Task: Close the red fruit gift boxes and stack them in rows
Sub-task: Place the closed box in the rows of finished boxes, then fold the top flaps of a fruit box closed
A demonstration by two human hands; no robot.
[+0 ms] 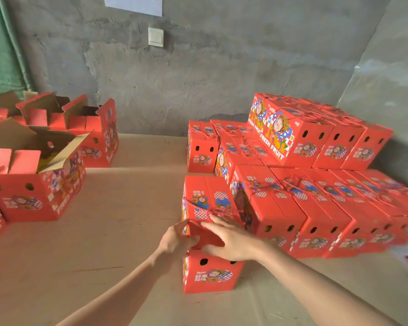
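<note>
— Fingers?
— The left hand curls its fingers round the near top corner of the red box. The right hand lies flat on the lid, fingers straight.
— And the box?
— It's on the cardboard sheet, just beside the front row.

Wall sheet cropped at top, rightmost boxes blurred, front box lid part-hidden
</note>
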